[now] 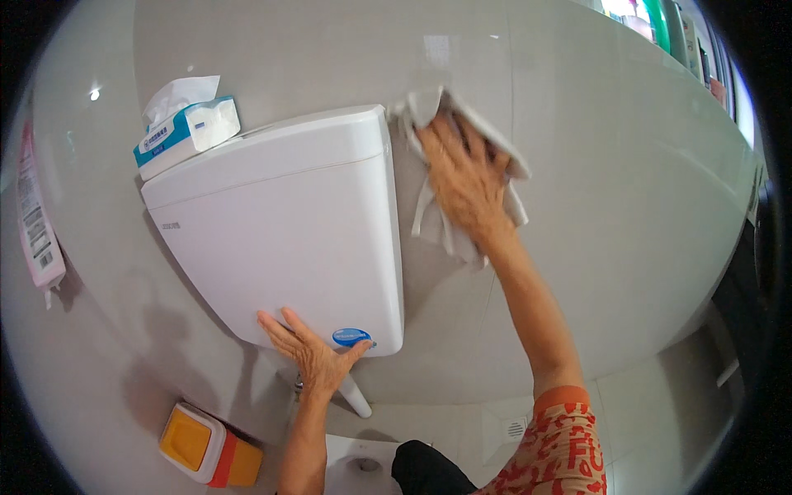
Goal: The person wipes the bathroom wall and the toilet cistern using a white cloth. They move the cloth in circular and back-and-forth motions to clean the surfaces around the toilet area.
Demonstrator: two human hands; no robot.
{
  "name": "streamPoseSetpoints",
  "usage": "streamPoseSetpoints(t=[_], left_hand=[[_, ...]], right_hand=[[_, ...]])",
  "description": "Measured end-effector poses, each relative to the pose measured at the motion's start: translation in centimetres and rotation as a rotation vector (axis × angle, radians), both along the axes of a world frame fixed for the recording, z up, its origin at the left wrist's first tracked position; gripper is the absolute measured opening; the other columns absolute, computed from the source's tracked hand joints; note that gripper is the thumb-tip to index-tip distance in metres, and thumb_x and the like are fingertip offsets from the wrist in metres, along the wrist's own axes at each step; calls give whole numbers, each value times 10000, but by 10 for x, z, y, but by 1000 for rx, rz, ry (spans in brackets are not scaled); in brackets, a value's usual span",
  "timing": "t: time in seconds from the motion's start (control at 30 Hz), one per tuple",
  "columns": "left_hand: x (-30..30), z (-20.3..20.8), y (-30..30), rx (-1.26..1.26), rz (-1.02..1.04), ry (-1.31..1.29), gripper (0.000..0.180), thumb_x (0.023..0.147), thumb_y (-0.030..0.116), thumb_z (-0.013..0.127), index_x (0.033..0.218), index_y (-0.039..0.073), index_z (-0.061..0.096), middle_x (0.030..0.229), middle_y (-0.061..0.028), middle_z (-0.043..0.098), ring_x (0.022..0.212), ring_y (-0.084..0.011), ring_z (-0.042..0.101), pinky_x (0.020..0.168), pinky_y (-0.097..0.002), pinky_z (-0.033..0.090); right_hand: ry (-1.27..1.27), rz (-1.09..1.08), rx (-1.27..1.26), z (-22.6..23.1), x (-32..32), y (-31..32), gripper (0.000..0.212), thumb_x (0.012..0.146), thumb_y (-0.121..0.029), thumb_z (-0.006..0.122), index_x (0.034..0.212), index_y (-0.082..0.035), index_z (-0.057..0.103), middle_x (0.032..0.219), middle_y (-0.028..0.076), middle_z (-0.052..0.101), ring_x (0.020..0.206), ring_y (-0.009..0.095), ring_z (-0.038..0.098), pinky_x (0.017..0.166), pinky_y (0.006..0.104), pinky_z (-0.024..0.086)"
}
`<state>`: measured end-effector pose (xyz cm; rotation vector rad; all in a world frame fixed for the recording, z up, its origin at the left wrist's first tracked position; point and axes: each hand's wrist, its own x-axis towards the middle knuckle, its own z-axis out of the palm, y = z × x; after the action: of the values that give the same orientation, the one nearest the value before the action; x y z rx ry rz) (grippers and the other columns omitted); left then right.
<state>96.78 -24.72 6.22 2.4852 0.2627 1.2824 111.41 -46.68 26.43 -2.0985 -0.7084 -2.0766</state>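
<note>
My right hand [467, 186] presses a pale grey-white cloth [439, 224] against the wall, just right of the white toilet tank [280, 239]. Bunched folds of the cloth stick out around the fingers, and its lower part hangs down along the tiles. My left hand [318, 355] rests on the lower front of the tank with its fingers spread and nothing in them. Its thumb reaches to a blue oval sticker [351, 336]. On the tank's lid, at the left, sits a blue and white tissue pack [188, 134] with a tissue pulled partly out.
Light grey tiled wall [610, 206] surrounds the tank. A pink package [38, 214] hangs on the left wall. Lower left stands an orange and white bin [198, 441]. Below the tank are a white pipe [355, 396] and the toilet [342, 450]. Bottles [656, 25] line the upper right.
</note>
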Motion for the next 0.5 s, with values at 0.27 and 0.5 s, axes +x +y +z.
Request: streamPoseSetpoints(t=[0.27, 0.5], left_hand=[[-2, 2, -8, -26, 31, -1, 1460, 465, 529, 842, 1433, 72, -152, 1438, -297, -229, 1357, -444, -146, 1061, -606, -6], [-7, 6, -10, -63, 2, -8, 1431, 477, 501, 842, 1441, 81, -128, 1450, -279, -207, 1363, -438, -117, 1067, -603, 16]], right_hand=[[-130, 51, -7, 35, 11, 0, 382, 815, -145, 553, 1186, -233, 565, 1267, -40, 534, 1146, 208, 487, 946, 435, 269], [159, 75, -332, -88, 3, -20, 422, 843, -152, 535, 1255, -241, 513, 1310, -50, 497, 1174, 149, 384, 898, 402, 315]])
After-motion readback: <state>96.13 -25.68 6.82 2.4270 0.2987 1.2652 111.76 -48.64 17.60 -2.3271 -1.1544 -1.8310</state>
